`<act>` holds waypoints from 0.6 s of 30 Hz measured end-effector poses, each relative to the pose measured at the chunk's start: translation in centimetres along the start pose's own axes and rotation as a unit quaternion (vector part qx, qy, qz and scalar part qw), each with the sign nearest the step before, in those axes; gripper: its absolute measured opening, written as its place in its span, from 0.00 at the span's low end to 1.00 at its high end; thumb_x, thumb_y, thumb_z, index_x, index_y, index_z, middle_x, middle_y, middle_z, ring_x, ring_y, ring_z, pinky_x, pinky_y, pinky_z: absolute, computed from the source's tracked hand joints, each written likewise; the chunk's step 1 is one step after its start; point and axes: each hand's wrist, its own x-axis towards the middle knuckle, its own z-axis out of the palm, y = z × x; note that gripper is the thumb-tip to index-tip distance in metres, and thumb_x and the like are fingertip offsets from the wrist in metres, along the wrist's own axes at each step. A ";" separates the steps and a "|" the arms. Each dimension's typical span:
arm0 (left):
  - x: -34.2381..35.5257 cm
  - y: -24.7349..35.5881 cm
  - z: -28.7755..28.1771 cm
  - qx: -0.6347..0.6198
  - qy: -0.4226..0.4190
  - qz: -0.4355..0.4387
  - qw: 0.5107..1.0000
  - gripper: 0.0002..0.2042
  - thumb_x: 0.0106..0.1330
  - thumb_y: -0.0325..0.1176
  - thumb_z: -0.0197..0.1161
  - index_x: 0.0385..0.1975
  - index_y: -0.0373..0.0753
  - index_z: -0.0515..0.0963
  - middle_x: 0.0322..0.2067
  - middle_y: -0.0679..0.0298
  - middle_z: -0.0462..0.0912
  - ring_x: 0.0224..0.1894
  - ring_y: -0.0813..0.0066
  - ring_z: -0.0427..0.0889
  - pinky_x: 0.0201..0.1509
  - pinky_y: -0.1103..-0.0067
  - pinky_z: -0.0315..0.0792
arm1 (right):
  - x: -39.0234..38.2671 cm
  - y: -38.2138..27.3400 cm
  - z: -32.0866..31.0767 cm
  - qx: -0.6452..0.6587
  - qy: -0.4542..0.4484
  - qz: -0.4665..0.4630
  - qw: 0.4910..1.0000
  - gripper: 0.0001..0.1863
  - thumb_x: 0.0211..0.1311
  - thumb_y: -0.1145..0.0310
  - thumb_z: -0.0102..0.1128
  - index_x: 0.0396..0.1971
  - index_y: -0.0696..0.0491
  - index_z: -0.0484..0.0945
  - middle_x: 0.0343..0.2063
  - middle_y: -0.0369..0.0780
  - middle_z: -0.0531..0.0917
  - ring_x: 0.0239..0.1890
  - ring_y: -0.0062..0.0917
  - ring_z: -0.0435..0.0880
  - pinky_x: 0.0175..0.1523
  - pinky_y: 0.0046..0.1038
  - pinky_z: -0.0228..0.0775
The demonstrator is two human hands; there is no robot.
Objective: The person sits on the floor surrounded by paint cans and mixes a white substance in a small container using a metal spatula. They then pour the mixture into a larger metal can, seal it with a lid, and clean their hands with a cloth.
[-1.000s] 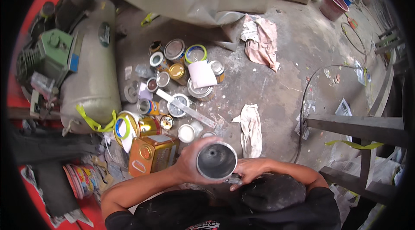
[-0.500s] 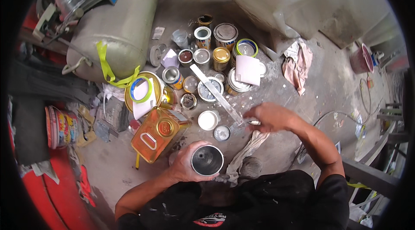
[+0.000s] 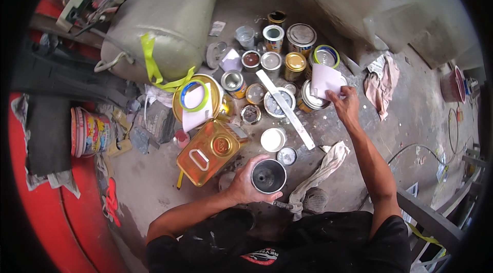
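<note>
My left hand (image 3: 244, 183) grips a metal cup (image 3: 268, 176) with a dark inside and a small hole at its bottom; part of a metal fitting shows beneath it. My right hand (image 3: 343, 97) pinches the corner of a pale pink sheet (image 3: 324, 79) lying over a paint can (image 3: 310, 104). Just left and below stand more cans, with a long white stick (image 3: 290, 114) laid across one. An open white pot (image 3: 272, 140) and a small tin (image 3: 287, 157) sit near the cup. An orange-gold rectangular can (image 3: 208, 149) is to the left.
A tank (image 3: 159, 11) with yellow tape and machinery is upper left, a red panel (image 3: 56, 221) at the left edge. A covered bulk fills the upper right, near rags (image 3: 380, 88) and a bucket (image 3: 452, 84). A hose and metal frame (image 3: 426, 211) lie at the right.
My right hand has left the cup and reached forward and up to the pink sheet, closing on it. My left hand still holds the cup. The view has shifted.
</note>
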 end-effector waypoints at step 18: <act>5.3 1.7 -1.1 0.099 -0.135 0.131 0.977 0.43 0.57 0.45 0.78 0.70 0.39 0.62 0.64 0.58 0.74 0.68 0.65 0.72 0.72 0.61 0.65 | -12.4 -15.6 -10.5 0.068 -0.383 -0.483 0.785 0.17 0.47 0.68 0.76 0.40 0.50 0.84 0.63 0.46 0.74 0.69 0.48 0.69 0.68 0.52 0.69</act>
